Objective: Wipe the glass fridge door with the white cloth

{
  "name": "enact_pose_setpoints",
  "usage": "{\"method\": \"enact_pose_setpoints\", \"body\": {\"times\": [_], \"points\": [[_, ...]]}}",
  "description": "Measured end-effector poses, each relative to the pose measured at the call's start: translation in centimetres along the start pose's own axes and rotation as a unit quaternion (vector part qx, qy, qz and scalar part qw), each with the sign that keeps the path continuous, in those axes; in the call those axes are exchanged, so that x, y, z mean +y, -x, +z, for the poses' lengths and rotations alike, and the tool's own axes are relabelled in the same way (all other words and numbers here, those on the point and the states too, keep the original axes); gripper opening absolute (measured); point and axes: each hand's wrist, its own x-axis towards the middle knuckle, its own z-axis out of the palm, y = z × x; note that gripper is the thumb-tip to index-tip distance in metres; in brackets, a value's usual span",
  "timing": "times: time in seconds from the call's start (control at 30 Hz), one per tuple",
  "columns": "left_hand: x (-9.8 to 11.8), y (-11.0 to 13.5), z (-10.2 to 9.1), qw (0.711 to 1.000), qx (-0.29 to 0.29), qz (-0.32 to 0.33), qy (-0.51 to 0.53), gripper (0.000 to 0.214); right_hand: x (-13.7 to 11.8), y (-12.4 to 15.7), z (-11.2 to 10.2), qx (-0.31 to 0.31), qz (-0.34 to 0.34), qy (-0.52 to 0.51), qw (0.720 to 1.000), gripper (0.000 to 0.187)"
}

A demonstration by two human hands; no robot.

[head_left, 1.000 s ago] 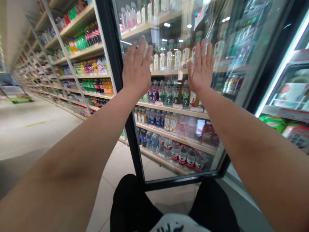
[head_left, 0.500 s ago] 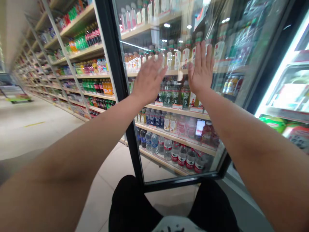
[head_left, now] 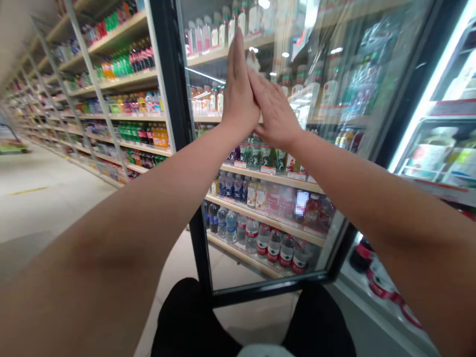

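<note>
Both hands before a cooler front; the left hand [head_left: 240,91] stands almost upright, seen edge-on, its fingers straight and close together; the right hand [head_left: 274,109] leans up and to the left, its straight fingers appearing to meet the palm side of the left; neither hand is curled into a fist, and the two form a peak. A small pale patch [head_left: 253,60] shows just beyond the right fingertips; what it is, and whether either hand holds it, cannot be told.

The black-framed glass door [head_left: 267,290] stands directly ahead of the person, the hands in front of its upper pane; whether they touch the glass cannot be told; its bottom rail lies just beyond the dark-clothed knees [head_left: 320,322]. Bottles show in the pane, in rows; green bottles [head_left: 267,156] are just below the hands, dark blue bottles [head_left: 229,187] lower, and clear bottles with red labels [head_left: 274,246] lowest.

To the left, stocked shelving [head_left: 137,117] runs into the far distance; a low cart [head_left: 13,148] is at the far left, on the pale floor [head_left: 55,208]; to the right, pale-labelled bottles [head_left: 431,153] stand beside a bright light strip.
</note>
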Motion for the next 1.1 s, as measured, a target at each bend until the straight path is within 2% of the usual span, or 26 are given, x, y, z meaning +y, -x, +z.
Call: {"method": "enact_pose_setpoints", "body": {"times": [0.1, 0.17, 0.23, 0.33, 0.4, 0.47, 0.5, 0.57, 0.63, 0.7, 0.8, 0.9, 0.97, 1.03, 1.1], "points": [[0.0, 0.8, -1.2, 0.997, -0.001, 0.083, -0.003, 0.097, 0.5, -0.5, 0.1, 0.014, 0.014, 0.017, 1.0, 0.066], [-1.0, 1.2, -1.9, 0.988, -0.038, 0.151, 0.016, 0.101, 1.2, -0.1, 0.1, 0.027, 0.026, 0.022, 0.999, 0.054], [-2.3, 1.3, -2.3, 0.982, -0.05, 0.182, 0.014, 0.099, 1.6, 0.4, 0.1, 0.035, 0.027, 0.012, 0.999, 0.048], [-4.0, 1.7, -1.4, 0.988, -0.029, 0.149, -0.037, 0.085, 1.7, 1.1, 0.3, 0.041, 0.006, -0.033, 0.999, 0.048], [-4.9, 2.1, 0.0, 0.99, -0.018, 0.12, -0.07, 0.076, 2.0, 1.0, 0.7, 0.016, -0.018, -0.064, 0.998, 0.052], [-5.4, 2.7, 1.5, 0.988, -0.007, 0.126, -0.086, 0.074, 3.0, 0.6, 1.2, -0.016, -0.035, -0.075, 0.996, 0.055], [-5.6, 3.0, 2.1, 0.987, 0.002, 0.136, -0.088, 0.074, 3.7, 0.3, 1.4, -0.017, -0.03, -0.071, 0.997, 0.056], [-5.9, 3.3, 2.9, 0.984, 0.023, 0.154, -0.086, 0.076, 5.4, -0.1, 1.8, 0.027, 0.033, -0.056, 0.998, 0.059], [-5.9, 3.5, 3.1, 0.984, 0.032, 0.155, -0.086, 0.079, 6.5, -0.2, 2.1, 0.094, 0.121, -0.037, 0.987, 0.063], [-5.9, 3.5, 2.9, 0.986, 0.029, 0.139, -0.091, 0.078, 6.1, 0.3, 2.4, 0.13, 0.162, -0.018, 0.978, 0.068], [-5.8, 3.5, 2.6, 0.988, 0.021, 0.117, -0.102, 0.071, 4.0, 1.3, 2.5, 0.088, 0.106, 0.005, 0.99, 0.069], [-5.9, 3.5, 2.6, 0.985, 0.018, 0.128, -0.111, 0.083, 3.0, 1.1, 2.5, 0.046, 0.068, 0.017, 0.996, 0.05], [-5.8, 3.6, 2.7, 0.984, 0.013, 0.132, -0.116, 0.095, 3.3, 0.3, 2.4, 0.089, 0.121, 0.025, 0.988, 0.044], [-5.7, 3.6, 2.6, 0.986, 0.003, 0.121, -0.118, 0.096, 3.6, -0.5, 2.6, 0.146, 0.186, 0.031, 0.971, 0.043], [-5.4, 3.5, 2.2, 0.988, -0.018, 0.104, -0.112, 0.093, 3.3, -0.9, 2.8, 0.156, 0.185, 0.038, 0.97, 0.04]]}}
